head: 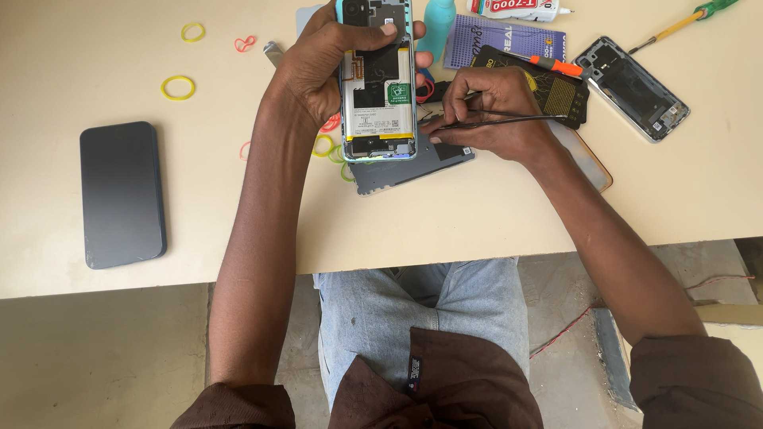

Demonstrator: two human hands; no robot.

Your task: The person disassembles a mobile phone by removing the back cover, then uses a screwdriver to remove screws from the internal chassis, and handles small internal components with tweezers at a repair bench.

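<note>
**Opened phone upright in the left hand, tweezers coming in from the right**

The opened phone is the landmark here. It is held off the table with its back cover removed and its battery and boards facing the camera. Its long axis runs away from the person — camera end far, charging end near.

The left hand wraps the phone from its left side: palm against the left edge, fingers curled round behind, with fingertips showing at the phone's right edge and over its top. It is closed firmly on the body.

The right hand lies just right of the phone's lower half, closed in a pinch on a pair of dark tweezers. The tweezers run nearly crosswise to the phone's long axis, tips pointing left and ending close by the phone's lower right edge (whether they touch it I cannot tell).

Beneath the phone's near end lies a grey back cover, flat on the table, with coloured rubber bands just left of it. Right of the phone, past the right hand, a black perforated pad carries an orange-handled screwdriver. Farther right sits a second opened phone, tilted. A teal bottle stands just beyond the held phone's top right. Well to the left, a dark phone lies screen up — apart from everything else.
</note>
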